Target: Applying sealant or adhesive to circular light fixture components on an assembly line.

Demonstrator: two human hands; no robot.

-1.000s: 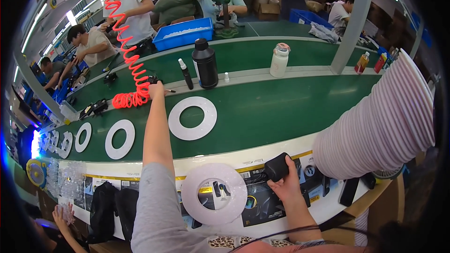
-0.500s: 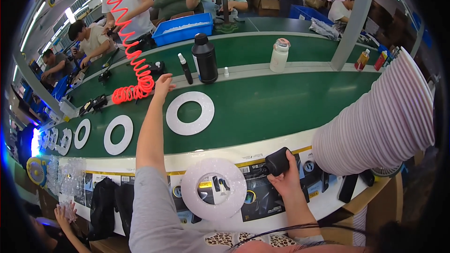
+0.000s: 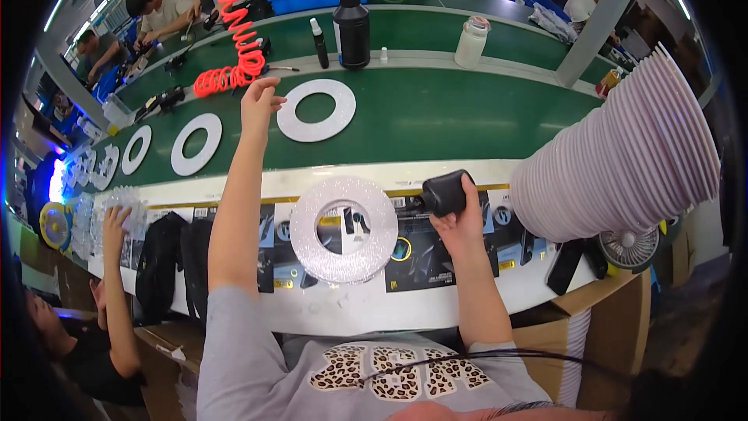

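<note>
My right hand [image 3: 461,222] grips a small black squeeze bottle [image 3: 447,193] lying sideways, its narrow nozzle pointing left. Just left of that nozzle, a short stack of white, speckled flat rings [image 3: 308,226] rests on the worktable. My left arm stretches forward over the green conveyor belt [image 3: 436,121]. At its end my left hand [image 3: 259,105] hovers beside the left edge of a single white ring [image 3: 343,113], fingers loosely bent and apart, with nothing visible in them. Another white ring [image 3: 196,168] lies farther left on the belt.
A tall leaning stack of white rings [image 3: 608,156] stands at the right, beside a small fan [image 3: 629,248]. Behind the belt are a large black bottle [image 3: 352,35], a white jar [image 3: 471,43] and a coiled red hose [image 3: 226,80]. A person's hand [image 3: 115,222] touches clear plastic pieces at the left.
My view has tilted lower. My left hand has come back from the far rail to the ring's left edge, while my right hand keeps its hold on the black squeeze bottle.
</note>
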